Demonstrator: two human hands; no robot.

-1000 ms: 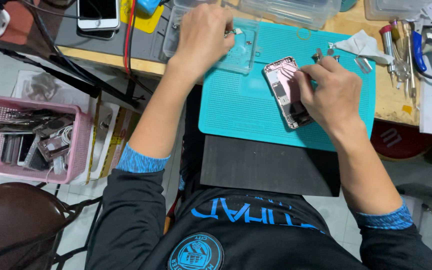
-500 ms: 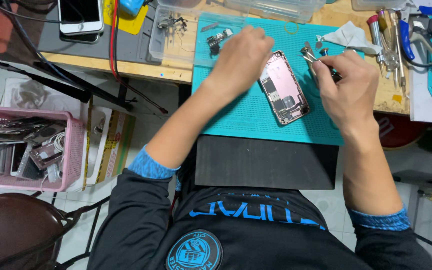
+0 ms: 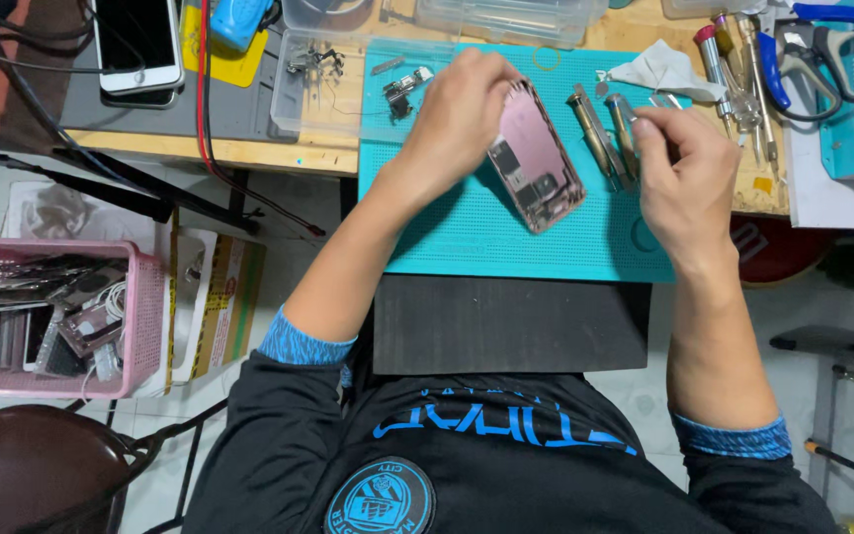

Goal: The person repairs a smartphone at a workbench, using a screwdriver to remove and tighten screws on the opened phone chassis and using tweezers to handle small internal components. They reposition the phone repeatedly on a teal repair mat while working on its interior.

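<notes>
Since a moment ago the left hand (image 3: 462, 109) has tilted the pink phone shell (image 3: 536, 158) up on the teal mat (image 3: 467, 237), mid-tabletop, grip pinching its far end. Right hand (image 3: 679, 173) hovers just beside, fingertips pressed together on something I cannot make out. Looks like internals work; next calls for steady placement.

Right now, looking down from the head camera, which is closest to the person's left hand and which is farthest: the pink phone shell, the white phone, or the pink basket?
1. Pink phone shell: touching the left hand, on the teal mat.
2. White phone: farther left, at the bench's top edge.
3. Pink basket: farthest, down on the floor at far left.
</notes>
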